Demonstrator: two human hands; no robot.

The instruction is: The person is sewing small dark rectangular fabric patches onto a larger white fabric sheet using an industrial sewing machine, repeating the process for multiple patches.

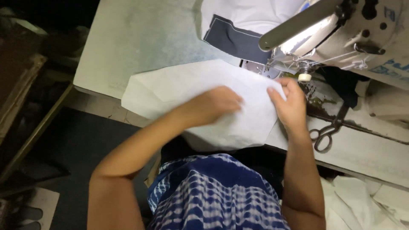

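Pressing: a white cloth (200, 100) is held flat on the table (128, 47) by both hands, in front of the sewing machine (341, 30).
Left hand: the left hand (215, 104) is laid on the middle of the cloth, fingers spread a little and curled down, clamped on nothing.
Right hand: the right hand (292, 104) is closed on the cloth's right edge, thumb on top, just beside the needle area.
Place of cloth: it is spread across the table's near edge, one part hanging over toward the lap.
Long axis: the cloth is judged to run left to right, its right end pointing at the needle plate.
Doing it well: the cloth is best kept smooth and taut between the hands, the edge fed straight, fingers kept off the needle.
Nearby: scissors (328, 130) are lying on the table right of the right hand; a dark patch on white fabric (232, 36) is seen behind the machine's foot.
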